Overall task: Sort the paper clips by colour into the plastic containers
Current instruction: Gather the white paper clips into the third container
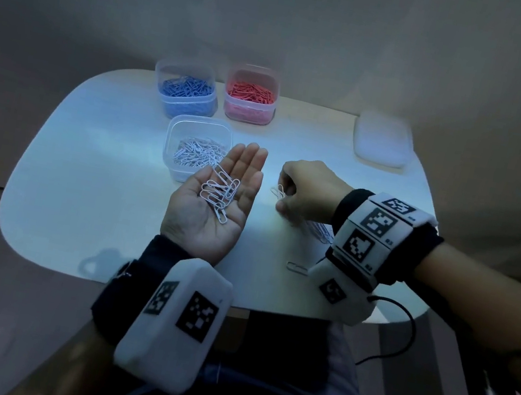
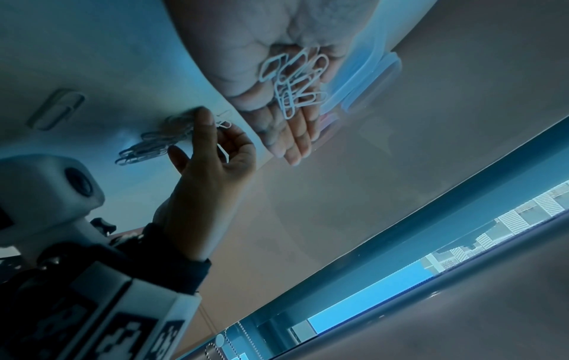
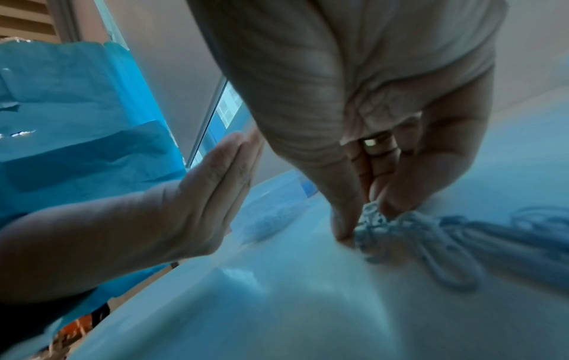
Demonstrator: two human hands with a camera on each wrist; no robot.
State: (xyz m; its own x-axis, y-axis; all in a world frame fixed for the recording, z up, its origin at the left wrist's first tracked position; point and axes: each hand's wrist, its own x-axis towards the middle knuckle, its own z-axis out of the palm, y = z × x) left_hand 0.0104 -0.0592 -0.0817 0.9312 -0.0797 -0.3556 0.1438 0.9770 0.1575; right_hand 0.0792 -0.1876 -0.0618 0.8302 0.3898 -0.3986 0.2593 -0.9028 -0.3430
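Note:
My left hand (image 1: 211,209) lies palm up over the table, fingers straight, with several white paper clips (image 1: 219,195) resting on the palm (image 2: 295,82). To its right, my right hand (image 1: 305,191) pinches a few white clips (image 1: 279,193) just above the table, thumb and fingertips (image 3: 397,194) closed on them. More white clips (image 1: 317,230) lie in a loose pile under the right wrist (image 3: 462,238). Three clear tubs stand behind: one with blue clips (image 1: 185,93), one with red clips (image 1: 250,96), one with white clips (image 1: 191,147) right beside the left fingertips.
A single white clip (image 1: 297,268) lies near the table's front edge by the right wrist camera. A white lid (image 1: 382,138) sits at the back right. The small white table (image 1: 83,166) has rounded corners, and a black cable (image 1: 402,333) hangs off its right front.

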